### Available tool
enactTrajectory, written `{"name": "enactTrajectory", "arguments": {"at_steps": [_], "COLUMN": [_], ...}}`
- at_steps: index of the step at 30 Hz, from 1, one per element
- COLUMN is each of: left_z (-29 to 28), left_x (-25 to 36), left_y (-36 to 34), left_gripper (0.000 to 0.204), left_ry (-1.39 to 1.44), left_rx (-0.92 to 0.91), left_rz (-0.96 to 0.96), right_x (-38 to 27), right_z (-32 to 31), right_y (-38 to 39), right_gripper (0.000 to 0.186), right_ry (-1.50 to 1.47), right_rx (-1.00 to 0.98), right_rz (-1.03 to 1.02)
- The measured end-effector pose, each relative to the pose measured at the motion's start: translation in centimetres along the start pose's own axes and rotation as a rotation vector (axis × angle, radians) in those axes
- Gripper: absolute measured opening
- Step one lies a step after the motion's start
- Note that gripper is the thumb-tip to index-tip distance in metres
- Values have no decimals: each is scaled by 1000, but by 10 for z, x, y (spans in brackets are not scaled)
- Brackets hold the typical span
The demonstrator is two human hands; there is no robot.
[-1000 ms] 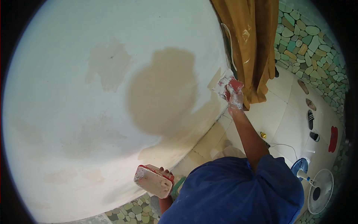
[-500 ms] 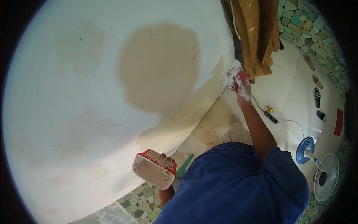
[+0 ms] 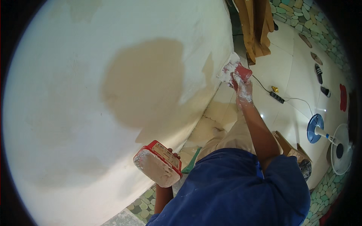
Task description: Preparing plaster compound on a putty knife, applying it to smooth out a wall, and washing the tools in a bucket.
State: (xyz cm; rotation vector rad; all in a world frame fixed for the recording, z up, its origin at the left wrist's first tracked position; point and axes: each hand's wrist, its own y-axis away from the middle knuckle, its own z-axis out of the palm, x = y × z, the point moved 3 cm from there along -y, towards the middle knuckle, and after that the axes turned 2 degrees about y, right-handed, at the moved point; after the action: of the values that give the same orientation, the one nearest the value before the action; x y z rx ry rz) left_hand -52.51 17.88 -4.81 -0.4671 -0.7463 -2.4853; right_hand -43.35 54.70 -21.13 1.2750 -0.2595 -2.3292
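Observation:
My right hand (image 3: 243,88), smeared with white paste, grips a red putty scraper (image 3: 241,71) whose coated blade is at the right end of the pale wall (image 3: 60,113), near the floor edge; whether it touches the wall I cannot tell. My left hand (image 3: 174,153) holds a red-rimmed rectangular plastic tub (image 3: 154,165) of pale paste, tipped toward the camera, low in front of the wall. Only some fingertips of that hand show past the tub. Patches of darker tone mark the wall, along with my shadow.
A brown curtain (image 3: 256,34) hangs right of the wall. On the floor (image 3: 283,52) are sandals (image 3: 318,73), a power strip (image 3: 277,97) with cables, a standing fan (image 3: 339,150), a red mat (image 3: 342,97) and a cardboard piece (image 3: 286,143). Green pebble tiles (image 3: 301,11) border the floor.
My view has shifted, with floor items and curtain higher in the picture and more of my legs showing. The scraper appears higher; both hands keep their grips.

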Motion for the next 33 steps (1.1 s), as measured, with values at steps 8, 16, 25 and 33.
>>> {"name": "enactTrajectory", "arguments": {"at_steps": [8,16,25,33], "left_z": [-89,-101,-76,-55], "left_x": [-4,21,30,22], "left_y": [79,103,102,77], "left_gripper": [50,52,53,50], "left_ry": [-25,-61,26,-37], "left_rx": [48,42,41,51], "left_rz": [-105,-110,-88,-73], "right_x": [32,16,21,-6], "right_z": [15,156,211,164], "right_y": [77,54,99,73], "right_gripper": [29,30,37,24], "right_ry": [-237,206,486,197], "right_rx": [20,170,285,-101], "right_rz": [-137,-650,-964,-584]}}
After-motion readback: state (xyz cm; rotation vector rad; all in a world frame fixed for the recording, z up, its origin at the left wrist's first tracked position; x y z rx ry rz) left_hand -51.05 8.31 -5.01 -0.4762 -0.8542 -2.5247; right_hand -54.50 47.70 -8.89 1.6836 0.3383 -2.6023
